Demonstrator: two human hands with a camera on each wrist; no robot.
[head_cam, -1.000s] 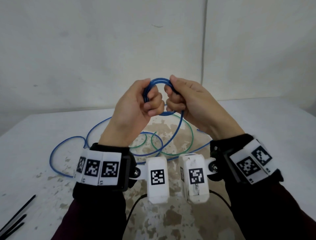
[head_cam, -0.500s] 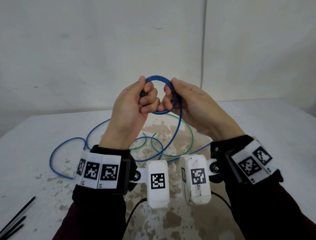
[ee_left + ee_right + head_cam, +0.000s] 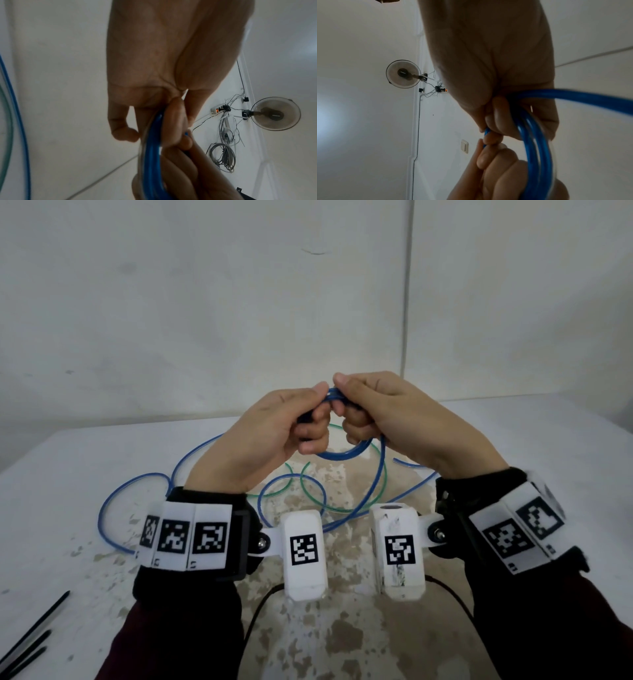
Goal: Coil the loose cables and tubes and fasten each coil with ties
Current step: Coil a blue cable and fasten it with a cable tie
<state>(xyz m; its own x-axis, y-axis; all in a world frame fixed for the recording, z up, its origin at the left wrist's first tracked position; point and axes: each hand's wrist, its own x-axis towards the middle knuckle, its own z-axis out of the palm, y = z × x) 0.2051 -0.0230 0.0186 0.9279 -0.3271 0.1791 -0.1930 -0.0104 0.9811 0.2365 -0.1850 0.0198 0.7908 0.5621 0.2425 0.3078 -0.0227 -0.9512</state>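
Holding point: the blue tube (image 3: 342,455) is wound into a small coil raised above the counter (image 3: 68,474), caught between both hands, which meet knuckle to knuckle.
Left hand: the left hand (image 3: 270,436) has its grip clamped on the coil — fingers curled round the left side of the loops, thumb tip pressed on top; the left wrist view shows the tube (image 3: 152,155) running through the curled fingers (image 3: 176,121).
Right hand: the right hand (image 3: 387,412) likewise has its grip closed on the coil, thumb on top beside the other thumb; in the right wrist view several turns of the tube (image 3: 534,142) pass under the fingers (image 3: 498,119), with one strand leading off to the right edge.
Loose tail: from the coil the tube drops to the counter and lies there in wide loops, one sweeping far out to the left.
Green tube: a green tube (image 3: 342,510) lies loose on the counter under the hands, its curves crossing the blue loops.
Ties: black ties (image 3: 30,642) lie at the near left corner of the counter, well apart from the tubes.
Counter: white, with worn brownish patches in the middle — a pale wall (image 3: 205,302) stands behind it.
Wrists: each wrist carries a black band with white marker blocks (image 3: 186,537).
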